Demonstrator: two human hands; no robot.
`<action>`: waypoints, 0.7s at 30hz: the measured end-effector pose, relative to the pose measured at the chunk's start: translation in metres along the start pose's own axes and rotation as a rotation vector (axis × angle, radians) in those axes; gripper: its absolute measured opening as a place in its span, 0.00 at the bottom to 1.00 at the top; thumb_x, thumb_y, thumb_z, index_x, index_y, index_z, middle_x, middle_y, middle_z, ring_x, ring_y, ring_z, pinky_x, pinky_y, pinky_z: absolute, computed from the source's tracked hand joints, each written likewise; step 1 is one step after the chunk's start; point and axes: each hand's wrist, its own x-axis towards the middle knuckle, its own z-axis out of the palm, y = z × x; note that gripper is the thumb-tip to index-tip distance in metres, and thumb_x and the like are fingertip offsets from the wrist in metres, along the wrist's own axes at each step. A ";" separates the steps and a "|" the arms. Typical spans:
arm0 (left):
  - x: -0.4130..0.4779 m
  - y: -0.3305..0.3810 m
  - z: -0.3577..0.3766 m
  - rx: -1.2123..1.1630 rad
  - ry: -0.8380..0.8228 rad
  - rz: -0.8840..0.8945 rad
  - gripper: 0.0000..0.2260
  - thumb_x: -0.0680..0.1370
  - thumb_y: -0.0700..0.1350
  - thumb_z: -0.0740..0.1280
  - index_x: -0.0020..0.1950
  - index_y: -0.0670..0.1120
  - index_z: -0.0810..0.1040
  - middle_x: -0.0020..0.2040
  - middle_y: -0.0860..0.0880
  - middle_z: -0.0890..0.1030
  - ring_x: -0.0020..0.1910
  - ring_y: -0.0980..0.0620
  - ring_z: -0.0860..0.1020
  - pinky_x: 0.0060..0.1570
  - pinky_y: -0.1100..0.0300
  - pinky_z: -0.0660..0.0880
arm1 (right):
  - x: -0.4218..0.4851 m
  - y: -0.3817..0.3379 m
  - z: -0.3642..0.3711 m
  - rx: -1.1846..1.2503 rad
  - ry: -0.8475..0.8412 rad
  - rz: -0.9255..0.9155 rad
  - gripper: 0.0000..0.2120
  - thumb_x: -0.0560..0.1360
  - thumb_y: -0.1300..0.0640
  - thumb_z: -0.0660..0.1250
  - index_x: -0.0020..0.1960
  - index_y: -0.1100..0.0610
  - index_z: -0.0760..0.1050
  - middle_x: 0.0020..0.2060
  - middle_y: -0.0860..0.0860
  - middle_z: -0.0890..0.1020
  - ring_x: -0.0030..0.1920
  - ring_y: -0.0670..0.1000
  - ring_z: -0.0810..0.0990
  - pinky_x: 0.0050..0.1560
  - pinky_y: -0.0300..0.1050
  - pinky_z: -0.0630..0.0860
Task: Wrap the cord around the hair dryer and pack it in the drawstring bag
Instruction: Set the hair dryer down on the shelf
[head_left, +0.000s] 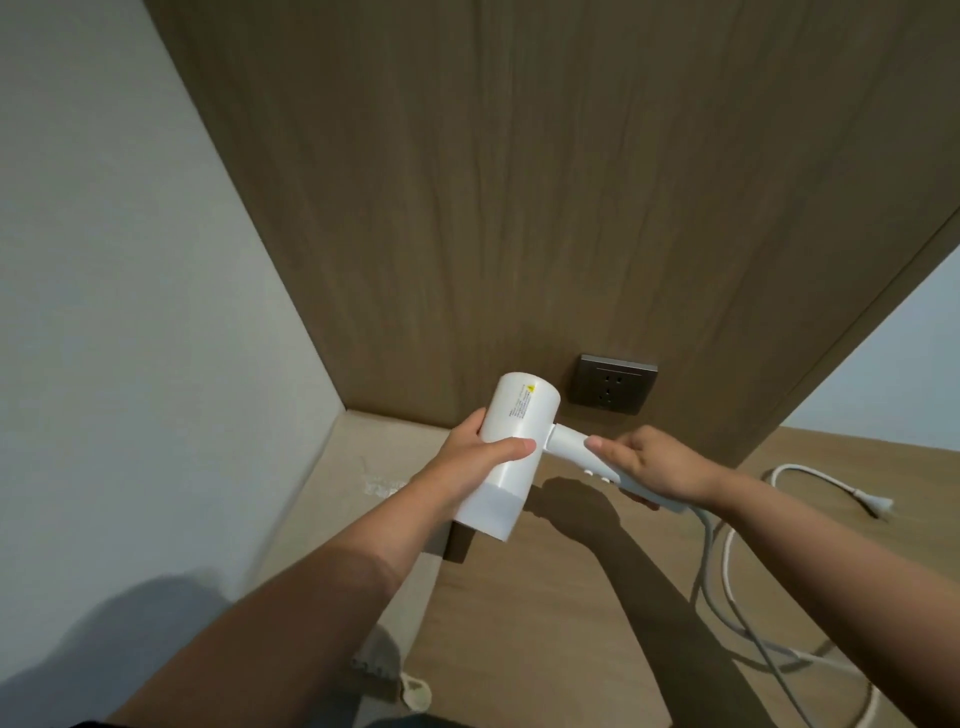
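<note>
A white wall (130, 312) fills the left. Along its foot a pale beige cloth (332, 509) lies flat, its near end crossed by the left forearm and cut off at the bottom edge; whether it is the drawstring bag cannot be told. The left hand (483, 447) wraps the barrel of the white hair dryer (514, 410), thumb on top, fingers hidden behind. The dryer is held in the air above the wooden table (519, 649), in front of a wood panel (519, 208) with a dark outlet (615, 383). The right hand (649, 462) closes round the handle and covers its lower end. The cord (789, 466) hangs from there, unwrapped, looping over the table and running out of frame below; its plug (880, 505) lies far right.
</note>
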 end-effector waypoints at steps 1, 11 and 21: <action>-0.003 0.001 0.001 -0.012 0.015 0.018 0.27 0.67 0.55 0.73 0.63 0.57 0.69 0.55 0.48 0.77 0.53 0.47 0.79 0.47 0.50 0.79 | -0.001 -0.001 -0.002 -0.010 0.012 -0.014 0.29 0.76 0.39 0.56 0.39 0.65 0.78 0.30 0.57 0.75 0.29 0.52 0.76 0.34 0.40 0.74; -0.036 0.030 0.033 -0.031 0.021 0.140 0.24 0.70 0.50 0.74 0.63 0.56 0.70 0.54 0.49 0.78 0.51 0.48 0.79 0.42 0.53 0.79 | -0.053 0.000 -0.028 0.046 0.084 -0.037 0.24 0.76 0.40 0.57 0.31 0.57 0.75 0.25 0.50 0.75 0.25 0.48 0.75 0.29 0.37 0.72; -0.048 0.048 0.111 -0.260 0.219 0.201 0.25 0.65 0.52 0.73 0.60 0.55 0.72 0.53 0.49 0.80 0.49 0.47 0.81 0.47 0.48 0.80 | -0.090 0.016 -0.045 0.154 0.236 -0.065 0.30 0.78 0.40 0.52 0.45 0.68 0.75 0.30 0.56 0.76 0.26 0.51 0.75 0.27 0.40 0.73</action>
